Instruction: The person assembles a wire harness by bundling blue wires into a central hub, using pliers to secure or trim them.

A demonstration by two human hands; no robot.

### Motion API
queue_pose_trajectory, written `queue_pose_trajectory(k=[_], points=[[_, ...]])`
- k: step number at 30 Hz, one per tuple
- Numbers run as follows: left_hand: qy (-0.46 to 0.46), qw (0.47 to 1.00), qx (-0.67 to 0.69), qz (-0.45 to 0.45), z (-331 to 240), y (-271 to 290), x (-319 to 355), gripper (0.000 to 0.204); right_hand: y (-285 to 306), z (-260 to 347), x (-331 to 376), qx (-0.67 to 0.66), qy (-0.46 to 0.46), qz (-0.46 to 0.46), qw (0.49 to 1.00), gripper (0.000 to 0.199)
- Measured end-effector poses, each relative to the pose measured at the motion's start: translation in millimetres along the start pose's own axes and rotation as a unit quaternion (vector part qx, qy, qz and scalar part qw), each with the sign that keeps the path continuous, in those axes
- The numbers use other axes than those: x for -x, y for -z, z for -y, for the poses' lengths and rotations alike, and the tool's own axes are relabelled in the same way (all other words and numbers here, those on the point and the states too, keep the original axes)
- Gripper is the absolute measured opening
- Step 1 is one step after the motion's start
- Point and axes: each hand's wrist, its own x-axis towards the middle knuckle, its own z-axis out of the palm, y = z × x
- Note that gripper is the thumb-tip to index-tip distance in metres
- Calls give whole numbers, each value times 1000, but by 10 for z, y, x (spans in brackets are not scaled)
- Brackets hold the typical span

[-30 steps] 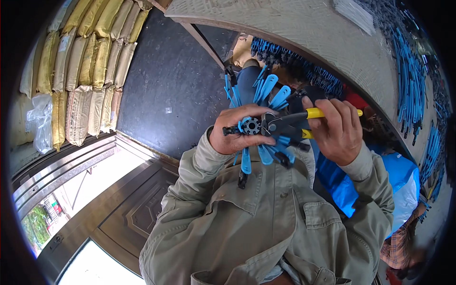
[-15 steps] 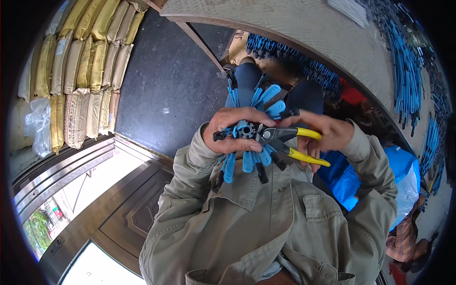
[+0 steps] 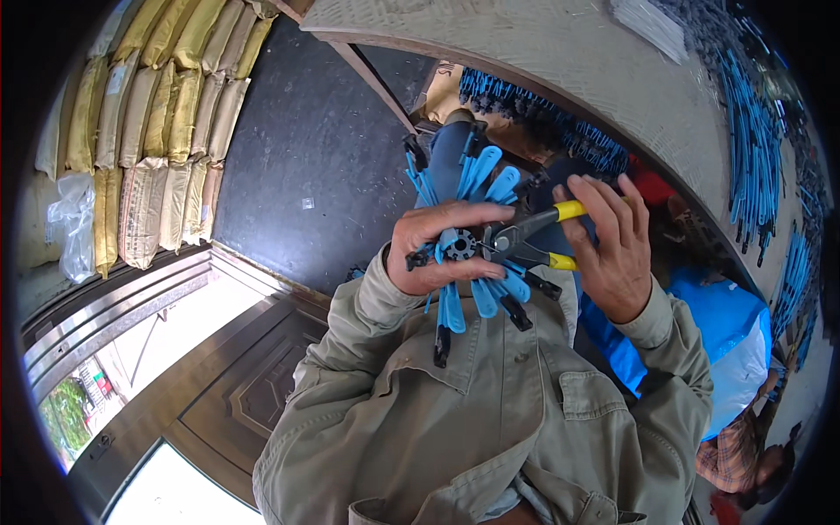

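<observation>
My left hand [image 3: 429, 254] is closed around a round black toothed hub [image 3: 460, 246], its thumb below and fingers above. Blue plastic arms [image 3: 451, 308] with black ends stick out around the hub on several sides, like spokes. My right hand [image 3: 614, 249] holds pliers [image 3: 523, 243] by their yellow-sleeved handles, fingers over the upper handle and palm at the handle ends. The handles stand apart. The dark jaws sit right at the hub's right side, beside my left fingertips; whether they bite on anything is too small to tell.
A pale worktable [image 3: 507, 35] runs along the upper right, with bundles of blue strips [image 3: 754, 149] on it. More blue strips [image 3: 516, 94] lie under its edge. Stacked sacks [image 3: 149, 114] stand at the left, above a panelled door [image 3: 271, 385]. A blue bag [image 3: 717, 324] lies at my right.
My right hand has drawn back from the hub and closed on the plier handles. The pliers have swung upward a little. My left hand and the hub have shifted slightly right.
</observation>
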Motion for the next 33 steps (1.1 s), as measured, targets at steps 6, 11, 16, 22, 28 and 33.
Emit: queue_pose_trajectory(k=[6,11,16,22,28,33], points=[[32,998,21,40,0,67,-5,55,24,-101,82,-180,-5,121,976,30],[94,993,39,67,-65,116,-71,64,55,-425,25,-555,-25,382,739,37],[24,987,69,146,24,187,-109,56,-35,-346,91,-780,-147,430,429,41],[6,996,59,65,92,168,-38,54,297,-20,-26,-194,-26,87,977,44],[16,994,39,103,82,158,-115,62,2,-217,235,-557,-144,302,760,52],[-20,993,54,106,189,171,-74,64,24,-315,118,-790,-218,388,422,51]])
